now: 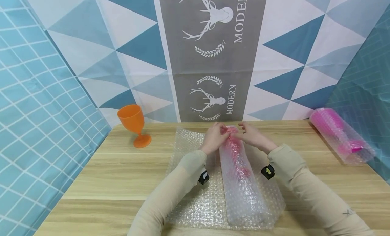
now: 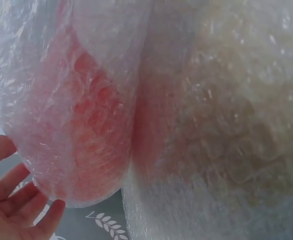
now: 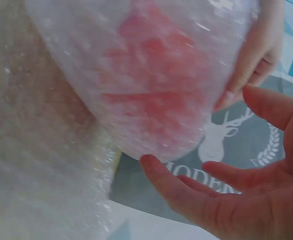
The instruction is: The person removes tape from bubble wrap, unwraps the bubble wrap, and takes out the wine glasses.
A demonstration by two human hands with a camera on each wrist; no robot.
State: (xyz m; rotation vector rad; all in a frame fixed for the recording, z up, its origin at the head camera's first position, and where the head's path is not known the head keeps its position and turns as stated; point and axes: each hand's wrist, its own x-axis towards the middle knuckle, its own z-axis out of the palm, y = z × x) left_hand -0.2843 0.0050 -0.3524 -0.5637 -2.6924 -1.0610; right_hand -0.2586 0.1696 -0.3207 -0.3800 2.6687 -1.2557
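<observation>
A long bubble-wrapped bundle (image 1: 243, 198) lies lengthwise in front of me, with a red, translucent-looking object (image 1: 235, 151) inside. Its exact shape is blurred by the wrap. At the far end my left hand (image 1: 215, 137) pinches the wrap with bent fingers from the left. On the right side my right hand (image 1: 251, 136) touches the same end, its fingers spread. Seen from the right wrist, that hand's fingers (image 3: 186, 195) are apart with nothing gripped between them. The left wrist view shows the left fingers (image 2: 16, 195) against the wrap's rounded end.
Flat bubble wrap (image 1: 198, 202) spreads under the bundle on the wooden table (image 1: 122, 181). An orange plastic goblet (image 1: 134, 122) stands at the back left. A wrapped pink goblet (image 1: 341, 134) lies at the right edge. A patterned cloth backdrop (image 1: 210, 60) rises behind.
</observation>
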